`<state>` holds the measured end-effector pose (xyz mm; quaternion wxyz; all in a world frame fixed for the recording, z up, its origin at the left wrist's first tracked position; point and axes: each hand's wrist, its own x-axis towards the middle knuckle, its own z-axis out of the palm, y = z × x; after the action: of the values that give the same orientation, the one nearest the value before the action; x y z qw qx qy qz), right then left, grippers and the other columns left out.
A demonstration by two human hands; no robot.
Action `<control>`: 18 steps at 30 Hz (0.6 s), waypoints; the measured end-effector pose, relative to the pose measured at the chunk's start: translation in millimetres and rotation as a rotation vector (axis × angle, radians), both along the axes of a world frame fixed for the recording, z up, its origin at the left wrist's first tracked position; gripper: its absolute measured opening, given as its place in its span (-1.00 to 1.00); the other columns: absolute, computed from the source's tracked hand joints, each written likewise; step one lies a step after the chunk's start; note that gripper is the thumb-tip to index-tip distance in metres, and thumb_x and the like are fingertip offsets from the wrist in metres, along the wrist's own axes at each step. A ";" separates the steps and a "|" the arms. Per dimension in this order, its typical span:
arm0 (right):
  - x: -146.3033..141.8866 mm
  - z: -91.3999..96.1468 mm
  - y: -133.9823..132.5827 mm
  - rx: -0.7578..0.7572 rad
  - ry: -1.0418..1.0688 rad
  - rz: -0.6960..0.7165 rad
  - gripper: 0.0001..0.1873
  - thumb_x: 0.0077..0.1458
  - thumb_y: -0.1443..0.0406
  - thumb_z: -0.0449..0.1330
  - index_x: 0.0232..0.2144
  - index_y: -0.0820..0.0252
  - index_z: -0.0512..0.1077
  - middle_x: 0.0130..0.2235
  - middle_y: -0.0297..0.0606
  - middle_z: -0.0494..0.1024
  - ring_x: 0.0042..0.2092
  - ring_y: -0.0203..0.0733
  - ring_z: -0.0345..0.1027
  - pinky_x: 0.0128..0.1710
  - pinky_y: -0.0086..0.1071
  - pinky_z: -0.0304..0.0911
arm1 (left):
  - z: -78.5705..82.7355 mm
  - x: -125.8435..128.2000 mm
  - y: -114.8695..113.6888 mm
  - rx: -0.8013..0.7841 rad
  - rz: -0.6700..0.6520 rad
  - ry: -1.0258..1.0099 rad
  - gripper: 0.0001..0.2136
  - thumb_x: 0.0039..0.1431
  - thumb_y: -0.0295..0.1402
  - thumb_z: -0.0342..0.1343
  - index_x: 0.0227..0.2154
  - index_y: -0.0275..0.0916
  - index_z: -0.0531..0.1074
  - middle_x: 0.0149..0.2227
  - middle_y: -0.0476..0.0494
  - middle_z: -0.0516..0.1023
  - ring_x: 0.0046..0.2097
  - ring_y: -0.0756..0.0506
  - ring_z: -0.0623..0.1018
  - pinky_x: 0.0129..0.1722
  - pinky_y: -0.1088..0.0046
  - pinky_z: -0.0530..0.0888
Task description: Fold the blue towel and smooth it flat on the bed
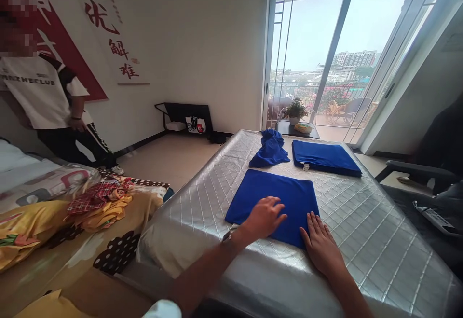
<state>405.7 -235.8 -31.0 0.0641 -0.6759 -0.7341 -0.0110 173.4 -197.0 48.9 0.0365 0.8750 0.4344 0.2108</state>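
Observation:
A folded blue cloth [275, 197] lies flat on the silver quilted mattress [361, 241] in front of me. My left hand [265, 216] rests on its near part, fingers spread and pressing down. My right hand [320, 243] lies flat at the cloth's near right corner, fingers stretched out and together. Farther back, a second folded blue cloth [323, 158] lies flat, and a crumpled blue cloth [269, 149] sits to its left.
A person in a white shirt [39, 96] stands at the far left by a wall banner. A bed with patterned bedding and piled clothes [97, 202] is on my left. A small table with a plant [295, 115] stands before the glass balcony door. A chair [427, 173] is at right.

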 end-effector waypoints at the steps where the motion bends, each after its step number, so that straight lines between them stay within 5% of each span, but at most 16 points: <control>1: 0.1 1.0 0.2 -0.009 -0.008 0.000 -0.23 0.33 0.04 -0.31 0.40 0.43 -0.01 0.44 -0.08 -0.06 0.44 -0.07 -0.26 0.40 -0.09 -0.24 | -3.2 17.6 6.4 -0.006 -0.069 0.040 -0.54 0.43 -0.05 -0.14 0.21 -0.16 0.36 0.28 -0.21 0.34 0.31 -0.20 0.29 0.30 0.22 0.20; 3: 0.3 2.7 0.5 -0.021 -0.016 -0.001 -0.23 0.33 0.04 -0.30 0.40 0.41 0.00 0.44 -0.09 -0.07 0.44 -0.08 -0.26 0.40 -0.09 -0.23 | -13.1 40.5 17.5 -0.049 -0.136 0.122 -0.44 0.44 0.01 -0.25 0.31 -0.19 0.22 0.37 -0.22 0.19 0.40 -0.22 0.12 0.36 0.15 0.07; 6: -0.5 5.3 0.1 -0.044 -0.026 -0.010 -0.23 0.33 0.03 -0.31 0.40 0.40 -0.02 0.44 -0.11 -0.07 0.44 -0.09 -0.26 0.40 -0.11 -0.25 | -28.6 40.5 26.9 -0.132 -0.113 0.179 -0.38 0.43 0.06 -0.36 0.38 -0.17 0.07 0.42 -0.18 0.03 0.44 -0.21 -0.02 0.38 0.09 -0.03; 14: -4.5 10.0 -2.9 -0.060 0.011 -0.032 -0.21 0.33 0.00 -0.33 0.41 0.38 -0.07 0.45 -0.15 -0.12 0.45 -0.12 -0.31 0.41 -0.13 -0.30 | -37.4 -72.5 12.9 -0.245 0.222 0.174 -0.33 0.40 0.13 -0.40 0.41 -0.14 -0.04 0.45 -0.14 -0.12 0.45 -0.23 -0.12 0.39 0.05 -0.13; 18: -1.0 8.1 -3.1 -0.076 -0.028 -0.023 -0.21 0.32 0.00 -0.30 0.41 0.40 -0.05 0.45 -0.14 -0.11 0.44 -0.11 -0.27 0.41 -0.13 -0.26 | -41.6 -104.6 0.4 -0.274 0.320 0.138 -0.27 0.38 0.16 -0.37 0.42 -0.21 -0.08 0.46 -0.19 -0.18 0.45 -0.25 -0.15 0.39 0.08 -0.07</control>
<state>404.7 -238.9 -22.9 0.0280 -0.6860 -0.7270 0.0065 68.8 -196.6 7.3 0.0913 0.7940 0.5938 0.0923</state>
